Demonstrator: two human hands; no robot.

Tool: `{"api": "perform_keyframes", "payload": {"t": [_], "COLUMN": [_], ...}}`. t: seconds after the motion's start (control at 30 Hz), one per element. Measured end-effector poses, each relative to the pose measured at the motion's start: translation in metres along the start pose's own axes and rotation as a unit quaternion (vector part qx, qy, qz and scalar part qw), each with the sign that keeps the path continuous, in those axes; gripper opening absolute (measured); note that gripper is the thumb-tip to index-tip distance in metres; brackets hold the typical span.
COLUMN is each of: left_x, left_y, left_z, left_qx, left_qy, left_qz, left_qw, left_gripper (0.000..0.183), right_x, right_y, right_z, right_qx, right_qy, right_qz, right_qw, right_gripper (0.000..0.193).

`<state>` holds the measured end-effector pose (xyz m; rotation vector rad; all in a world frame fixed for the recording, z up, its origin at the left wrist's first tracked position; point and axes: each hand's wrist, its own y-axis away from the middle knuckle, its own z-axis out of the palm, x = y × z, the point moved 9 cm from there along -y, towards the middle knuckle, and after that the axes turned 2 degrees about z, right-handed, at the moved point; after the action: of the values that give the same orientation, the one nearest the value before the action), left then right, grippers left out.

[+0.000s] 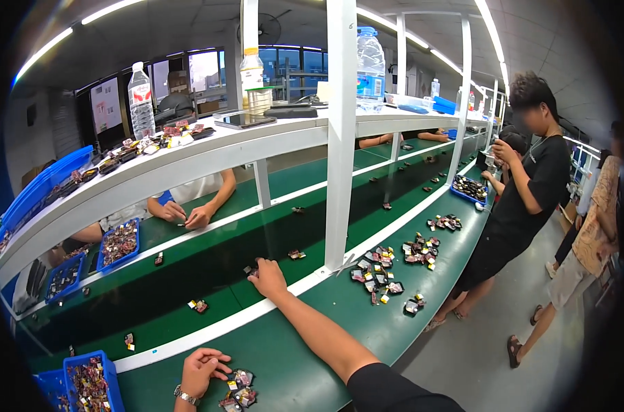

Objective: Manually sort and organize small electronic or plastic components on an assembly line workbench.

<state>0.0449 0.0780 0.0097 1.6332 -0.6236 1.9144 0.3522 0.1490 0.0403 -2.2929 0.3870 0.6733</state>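
My right hand [269, 280] reaches across the white rail over the dark conveyor belt [236, 296]. Its fingertips close around a small black part [248, 271], only partly visible. Nearer to me, my left hand [203, 371], with a metal watch on the wrist, hovers by the green bench edge. Its fingers are loosely bent and apart, holding nothing I can see. Just right of it lies a small pile of black-and-red parts with yellow and white bits [240, 390]. More such parts sit spaced along the belt, among them a cluster [198, 305] left of my right hand.
A white post [337, 137] rises from the rail, carrying a shelf [216, 147] with bottles and a phone. Blue bins [109, 384] of parts stand at lower left. Loose piles [377, 271] cover the bench at right. Across the belt a person's hands [188, 216] work; another person [531, 172] stands at right.
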Motion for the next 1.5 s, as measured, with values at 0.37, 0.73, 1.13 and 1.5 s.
{"api": "perform_keyframes", "payload": {"t": [0.37, 0.73, 1.13, 1.5], "left_x": [0.001, 0.0, 0.001, 0.002], "left_y": [0.009, 0.019, 0.01, 0.01], "left_z": [-0.006, 0.004, 0.003, 0.004], "left_qx": [0.024, -0.038, 0.011, 0.029], "left_qy": [0.061, 0.128, 0.127, 0.069], "left_qz": [-0.059, -0.07, -0.015, -0.025], "left_qw": [0.996, 0.989, 0.992, 0.997], "left_gripper": [0.037, 0.041, 0.033, 0.036], "right_x": [-0.148, -0.177, -0.194, -0.179], "right_y": [0.141, 0.15, 0.156, 0.159], "right_z": [-0.044, -0.048, -0.057, -0.044], "right_qx": [-0.298, -0.355, -0.249, -0.303], "right_qy": [-0.268, -0.256, -0.139, -0.133], "right_qz": [-0.187, -0.223, -0.354, -0.37], "right_qw": [0.897, 0.871, 0.891, 0.868], "right_gripper": [0.065, 0.061, 0.028, 0.024]}}
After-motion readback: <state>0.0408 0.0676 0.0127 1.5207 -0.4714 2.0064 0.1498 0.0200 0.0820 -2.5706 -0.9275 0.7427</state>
